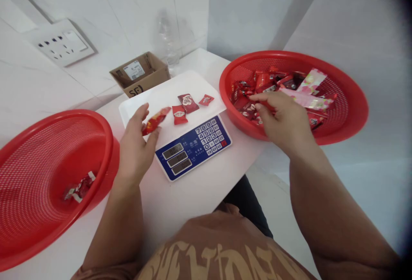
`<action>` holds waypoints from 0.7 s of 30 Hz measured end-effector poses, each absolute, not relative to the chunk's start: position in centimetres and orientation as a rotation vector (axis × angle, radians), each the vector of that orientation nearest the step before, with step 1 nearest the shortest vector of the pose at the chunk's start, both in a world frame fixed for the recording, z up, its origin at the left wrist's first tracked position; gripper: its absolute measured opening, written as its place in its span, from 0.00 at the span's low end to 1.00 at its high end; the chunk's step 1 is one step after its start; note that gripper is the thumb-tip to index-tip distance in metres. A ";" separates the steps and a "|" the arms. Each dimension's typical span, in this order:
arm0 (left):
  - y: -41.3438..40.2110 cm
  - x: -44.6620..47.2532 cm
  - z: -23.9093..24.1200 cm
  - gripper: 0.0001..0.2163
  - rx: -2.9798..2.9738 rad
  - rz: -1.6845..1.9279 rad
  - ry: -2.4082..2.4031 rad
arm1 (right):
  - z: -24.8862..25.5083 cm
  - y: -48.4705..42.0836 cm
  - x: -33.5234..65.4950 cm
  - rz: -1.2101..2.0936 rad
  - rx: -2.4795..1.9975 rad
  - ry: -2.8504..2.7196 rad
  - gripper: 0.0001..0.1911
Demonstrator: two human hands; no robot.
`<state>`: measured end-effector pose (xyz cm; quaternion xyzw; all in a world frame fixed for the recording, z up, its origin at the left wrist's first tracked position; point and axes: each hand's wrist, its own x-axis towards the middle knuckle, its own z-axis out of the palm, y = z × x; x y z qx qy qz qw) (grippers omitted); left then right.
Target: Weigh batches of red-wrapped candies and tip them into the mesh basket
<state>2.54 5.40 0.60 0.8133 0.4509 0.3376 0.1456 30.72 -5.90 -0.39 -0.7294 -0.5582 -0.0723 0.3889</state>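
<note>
My left hand [137, 142] holds a long red candy wrapper [156, 120] between thumb and fingers, just over the left part of the white pan of a digital scale [193, 144]. Three red candy packets [188, 106] lie on the pan. My right hand [280, 119] reaches into the red basket [357, 117] on the right, its fingers pinched on a red candy [257, 107] among several red and pink wrapped sweets.
A second red basket [28, 142] at the left holds a couple of candies [79, 187]. An open cardboard box [141, 74] and a clear plastic bottle [167, 39] stand behind the scale by the tiled wall. A wall socket [61, 48] is at the upper left.
</note>
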 end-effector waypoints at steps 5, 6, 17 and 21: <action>5.5 2.5 0.5 0.09 2.549 0.770 1.268 | -1.4 -5.9 30.8 -0.124 -1.875 -1.404 0.13; 5.5 2.4 0.5 0.08 2.580 0.734 1.248 | -1.4 -5.9 30.8 -0.120 -1.874 -1.398 0.13; 5.1 2.2 1.1 0.20 2.542 0.728 1.243 | -1.1 -6.1 30.4 -0.106 -1.904 -1.366 0.13; 4.2 2.0 2.2 0.16 2.359 1.261 1.248 | -1.1 -6.1 30.5 -0.106 -1.904 -1.363 0.17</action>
